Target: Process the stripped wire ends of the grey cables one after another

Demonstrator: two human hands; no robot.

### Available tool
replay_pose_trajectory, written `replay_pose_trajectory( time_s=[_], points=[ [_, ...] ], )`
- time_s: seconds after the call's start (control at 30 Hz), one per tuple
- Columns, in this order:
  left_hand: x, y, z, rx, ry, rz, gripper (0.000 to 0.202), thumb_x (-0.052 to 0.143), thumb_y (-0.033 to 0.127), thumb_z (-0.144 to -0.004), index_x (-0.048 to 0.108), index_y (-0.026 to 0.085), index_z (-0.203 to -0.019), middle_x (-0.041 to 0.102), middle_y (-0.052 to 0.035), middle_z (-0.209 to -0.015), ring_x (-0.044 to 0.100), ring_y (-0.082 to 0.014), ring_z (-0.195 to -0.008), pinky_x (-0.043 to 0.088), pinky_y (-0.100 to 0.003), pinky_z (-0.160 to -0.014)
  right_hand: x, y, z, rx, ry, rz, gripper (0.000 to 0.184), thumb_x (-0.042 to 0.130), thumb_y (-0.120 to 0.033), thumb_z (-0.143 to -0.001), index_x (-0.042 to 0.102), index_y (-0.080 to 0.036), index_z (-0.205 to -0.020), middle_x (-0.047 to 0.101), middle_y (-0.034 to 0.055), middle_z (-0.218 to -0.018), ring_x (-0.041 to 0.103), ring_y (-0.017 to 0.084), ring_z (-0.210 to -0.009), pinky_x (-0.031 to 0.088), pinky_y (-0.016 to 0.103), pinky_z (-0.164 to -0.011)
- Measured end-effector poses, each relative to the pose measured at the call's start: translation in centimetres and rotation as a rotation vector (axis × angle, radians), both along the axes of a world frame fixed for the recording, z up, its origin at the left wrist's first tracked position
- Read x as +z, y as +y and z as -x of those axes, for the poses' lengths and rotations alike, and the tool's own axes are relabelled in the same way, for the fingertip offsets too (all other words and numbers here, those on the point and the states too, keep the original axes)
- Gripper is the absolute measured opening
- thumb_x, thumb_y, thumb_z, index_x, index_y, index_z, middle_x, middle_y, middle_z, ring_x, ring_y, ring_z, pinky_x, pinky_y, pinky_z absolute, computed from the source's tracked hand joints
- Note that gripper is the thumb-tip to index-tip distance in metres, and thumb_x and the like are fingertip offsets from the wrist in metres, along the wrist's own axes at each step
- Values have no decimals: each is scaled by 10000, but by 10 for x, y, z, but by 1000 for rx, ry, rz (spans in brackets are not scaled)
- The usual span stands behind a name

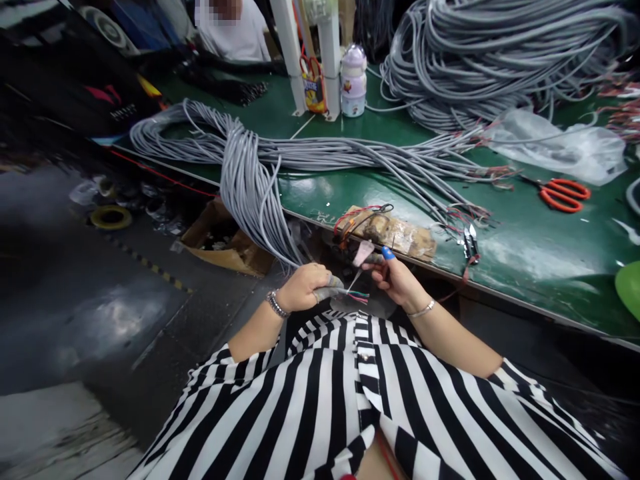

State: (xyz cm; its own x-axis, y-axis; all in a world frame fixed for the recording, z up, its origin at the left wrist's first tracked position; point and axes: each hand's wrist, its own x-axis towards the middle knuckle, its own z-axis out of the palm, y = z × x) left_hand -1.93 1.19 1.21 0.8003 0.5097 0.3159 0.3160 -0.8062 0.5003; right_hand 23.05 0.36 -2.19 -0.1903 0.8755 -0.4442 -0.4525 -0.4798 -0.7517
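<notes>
My left hand [311, 285], its fingers wrapped in grey-white covering, is closed around the end of a grey cable [338, 289]. Green, red, pink and other thin wires [359, 296] fan out of that stripped end, pointing right. A thin white strand [355, 281] runs from the cable end up to my right hand [394, 279], whose fingers are pinched at its upper end. A blue cover sits on the right thumb. Beside these fingers is a pale pink-white piece [363, 253]; whether it is worn or loose I cannot tell. Both hands are just off the bench edge.
A long bundle of grey cables [320, 152] lies across the green bench [320, 190] and hangs over its edge. Orange-handled scissors [564, 195], small snips [470, 244], a worn block [400, 235] and a bottle [353, 83] are there. A cardboard box [227, 250] stands below. A person [233, 33] is behind.
</notes>
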Motion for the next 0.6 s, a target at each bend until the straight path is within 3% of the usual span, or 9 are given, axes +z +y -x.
replay_pose_trajectory(
  time_s=[0.2, 0.33, 0.47, 0.6],
  points=[
    [-6, -12, 8, 80, -5, 15, 304, 469, 379, -970, 699, 181, -968, 686, -47, -774, 592, -144, -724, 416, -279, -730, 2, 0, -5, 40, -16, -26, 541, 649, -682, -724, 643, -143, -768, 664, 64, -747, 282, 31, -418, 69, 180, -347],
    [-13, -9, 9, 110, 201, 41, 243, 499, 312, -946, 702, 188, -991, 688, -49, -811, 607, -166, -781, 420, -290, -756, 9, -2, -11, 30, -115, -185, 552, 622, -693, -740, 661, -145, -788, 644, 54, -715, 244, 35, -418, 81, 199, -359],
    [-13, 4, 11, 71, 382, 122, 198, 609, 298, -873, 696, 198, -1019, 708, -45, -959, 643, -176, -897, 446, -277, -829, 24, -6, -30, -97, -364, -416, 497, 636, -642, -773, 679, -148, -798, 626, 39, -648, 330, 54, -433, 214, 203, -383],
    [7, 38, 8, 157, 235, 173, 222, 572, 297, -899, 693, 186, -1048, 722, -49, -1005, 664, -163, -933, 478, -256, -861, 38, 2, -57, -259, -660, -702, 406, 610, -557, -838, 717, -165, -832, 620, 35, -638, 500, 119, -534, 385, 237, -477]
  ],
)
